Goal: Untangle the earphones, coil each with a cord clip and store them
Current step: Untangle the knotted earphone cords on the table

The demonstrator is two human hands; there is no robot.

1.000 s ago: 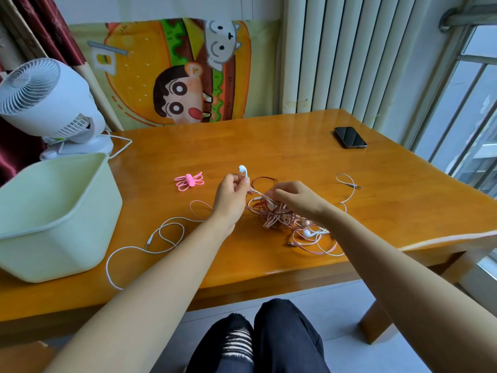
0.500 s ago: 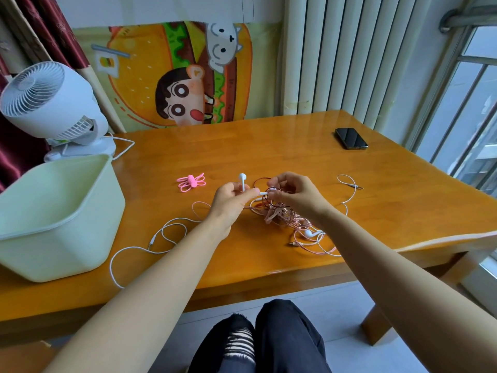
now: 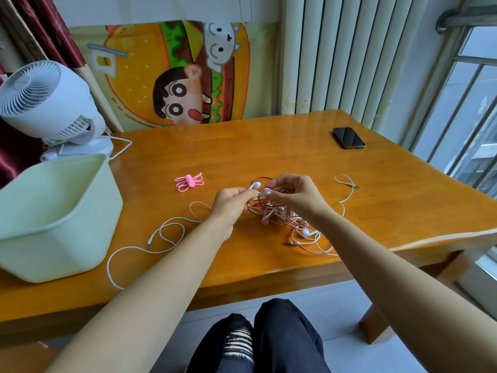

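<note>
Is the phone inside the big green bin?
No, the phone lies flat on the table, far from the bin.

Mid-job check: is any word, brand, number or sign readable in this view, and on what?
No text is readable anywhere.
Cartoon poster: pictures only, no words.
Phone: screen dark, no brand visible.
Fan, bin, earphones: no markings that can be made out.

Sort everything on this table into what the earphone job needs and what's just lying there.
For the job: tangled earphones, pinched by left hand and right hand; pink cord clips; pale green bin, probably for storing.
Lying about: phone; white fan.
</note>
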